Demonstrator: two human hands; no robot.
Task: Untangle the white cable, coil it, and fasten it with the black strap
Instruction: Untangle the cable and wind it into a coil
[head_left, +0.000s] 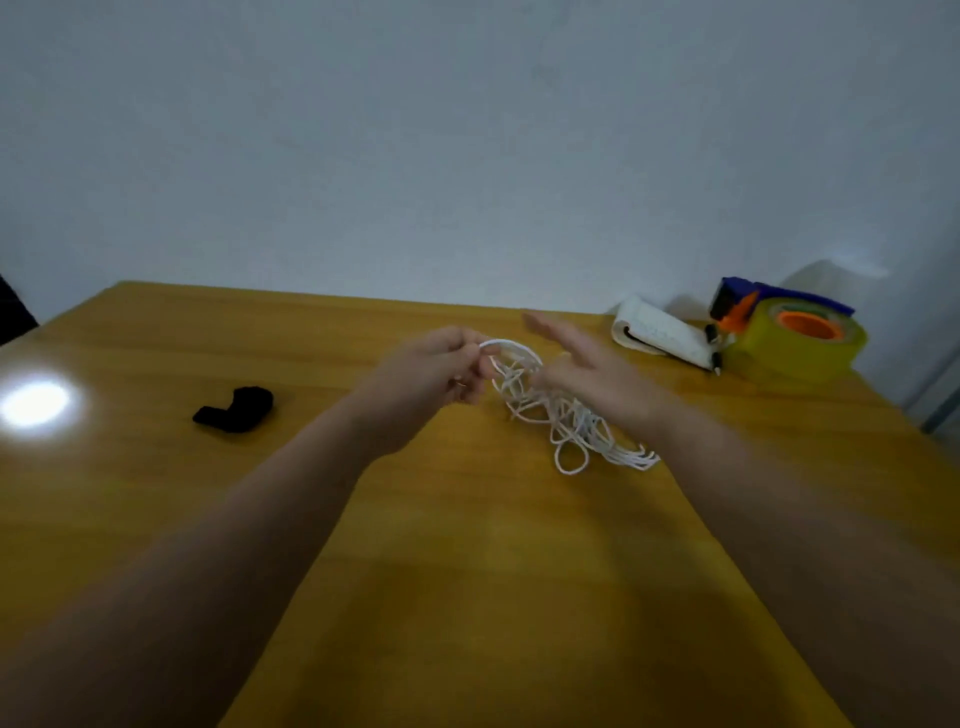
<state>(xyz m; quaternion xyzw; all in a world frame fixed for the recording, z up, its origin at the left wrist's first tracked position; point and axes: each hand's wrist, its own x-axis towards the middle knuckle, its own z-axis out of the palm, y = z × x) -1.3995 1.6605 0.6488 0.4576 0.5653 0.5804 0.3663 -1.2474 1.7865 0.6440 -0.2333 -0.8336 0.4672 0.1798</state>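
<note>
On the near stretch of the yellow table, two bare forearms reach forward. Just beyond them the white cable lies in a loose tangle on the tabletop, its upper loops raised. The left hand pinches one raised loop between thumb and fingertips. The right hand, blurred, is spread with straight fingers just beside the tangle; I cannot tell whether it touches. Well to the left lies the black strap, crumpled. At the far right sit a white notepad and a yellow tape roll.
</note>
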